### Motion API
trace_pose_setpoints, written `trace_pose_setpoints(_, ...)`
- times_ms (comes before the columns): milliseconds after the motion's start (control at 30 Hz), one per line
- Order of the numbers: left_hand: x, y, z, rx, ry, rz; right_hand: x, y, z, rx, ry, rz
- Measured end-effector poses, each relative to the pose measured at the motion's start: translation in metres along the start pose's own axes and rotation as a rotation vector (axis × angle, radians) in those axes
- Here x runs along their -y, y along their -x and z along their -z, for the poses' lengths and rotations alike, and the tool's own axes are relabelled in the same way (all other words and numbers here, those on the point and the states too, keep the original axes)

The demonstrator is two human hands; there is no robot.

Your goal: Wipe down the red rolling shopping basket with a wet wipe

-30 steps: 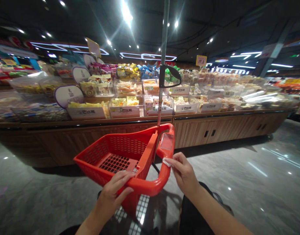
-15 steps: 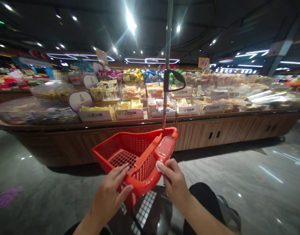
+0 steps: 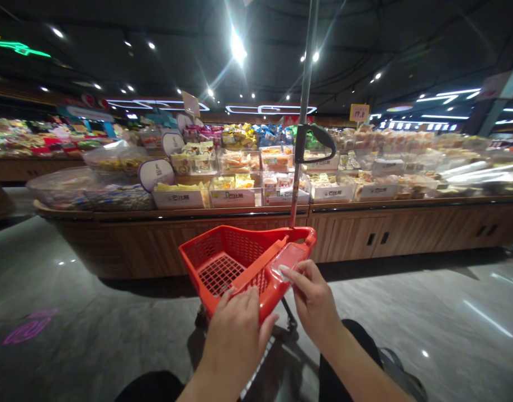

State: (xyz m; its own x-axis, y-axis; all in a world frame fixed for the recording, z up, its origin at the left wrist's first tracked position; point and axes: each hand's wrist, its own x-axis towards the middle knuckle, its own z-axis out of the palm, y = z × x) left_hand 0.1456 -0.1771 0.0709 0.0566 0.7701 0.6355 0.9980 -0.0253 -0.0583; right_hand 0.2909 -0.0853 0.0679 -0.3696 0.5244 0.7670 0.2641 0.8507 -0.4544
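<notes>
A red plastic shopping cart [image 3: 223,237] with a perforated basket stands in front of me. My left hand [image 3: 235,329] is closed over its near rim, fingers hooked onto the inner edge and thumb apart along the side. Between the thumb and fingers of my right hand [image 3: 313,293] is a small white wipe [image 3: 285,272], pressed against the handle near the flat panel [image 3: 290,255] on top. A metal pole [image 3: 307,72] with a black loop grip [image 3: 316,144] rises at the cart's far corner. Inside the basket, the grid floor shows.
Behind the cart runs a long wooden display counter [image 3: 131,243] with bins of packaged snacks [image 3: 240,162] and white label boards. Clear domed tubs [image 3: 67,184] sit at its left end. The grey floor [image 3: 432,318] is shiny. A dark bag [image 3: 401,374] lies at lower right.
My right hand has slid the wipe up the handle to the edge of the panel. My left hand has moved right and further over the rim. The view has shifted slightly left.
</notes>
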Motion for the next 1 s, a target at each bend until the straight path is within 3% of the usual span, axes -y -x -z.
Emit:
trace_pose_setpoints(133, -0.008, -0.006, -0.002, 0.128, 0.013, 0.030, 0.007, -0.005, -0.009, 0.177, 0.212, 0.049)
trace_pose_setpoints(233, -0.008, -0.005, -0.005, 0.167, -0.026, 0.055, -0.006, -0.019, -0.008, 0.229, 0.347, -0.016)
trace_pose_setpoints(367, -0.002, 0.001, -0.006, 0.099, -0.049, 0.028, -0.022, -0.035, -0.001, 0.185, 0.425, -0.160)
trace_pose_setpoints(600, 0.012, 0.015, -0.004, -0.063, -0.012, -0.054, 0.012, -0.019, -0.005, 0.325, 0.288, 0.027)
trace_pose_setpoints(800, 0.017, 0.027, 0.004, -0.150, -0.014, -0.111, -0.013, -0.046, 0.000, 0.240, 0.399, -0.101)
trace_pose_setpoints(1000, 0.021, 0.029, 0.007, -0.146, -0.003, -0.147, 0.017, -0.037, -0.015, 0.358, 0.238, 0.028)
